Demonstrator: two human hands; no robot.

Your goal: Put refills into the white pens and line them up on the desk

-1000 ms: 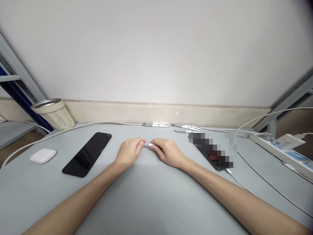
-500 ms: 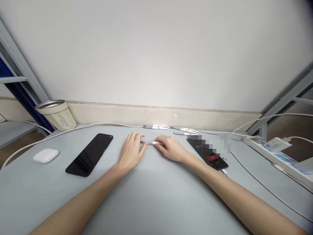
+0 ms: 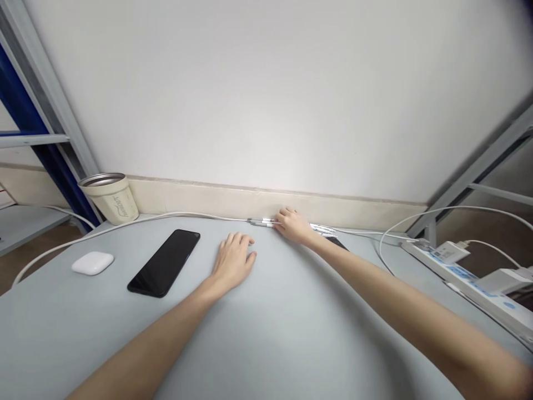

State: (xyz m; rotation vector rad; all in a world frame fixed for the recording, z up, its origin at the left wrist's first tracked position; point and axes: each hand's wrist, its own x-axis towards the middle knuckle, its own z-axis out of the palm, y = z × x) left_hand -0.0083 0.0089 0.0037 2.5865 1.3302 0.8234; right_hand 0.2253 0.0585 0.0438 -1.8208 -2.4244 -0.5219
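My left hand (image 3: 234, 259) rests on the grey tabletop (image 3: 258, 311), its fingers loosely spread and holding nothing. Farther back, close to the wall, my right hand (image 3: 292, 225) has its fingers closed on a white and grey pen (image 3: 264, 224). That pen lies alongside at least one similar pen, and the fingers hide its right end. Several more white pens (image 3: 323, 229) lie just right of this hand, partly behind the wrist. Under my right forearm, a black phone (image 3: 336, 243) is mostly covered.
On the left lie another black phone (image 3: 164, 264) and a white earbud case (image 3: 92, 263). A cream cup (image 3: 110, 198) stands at the back left, beside a white cable (image 3: 166, 214). At the right is a power strip (image 3: 462, 278) with plugged-in chargers.
My right hand has carried the pen from the table's middle back to the other pens by the wall. My left hand no longer touches it and stays in place. The view has shifted slightly.
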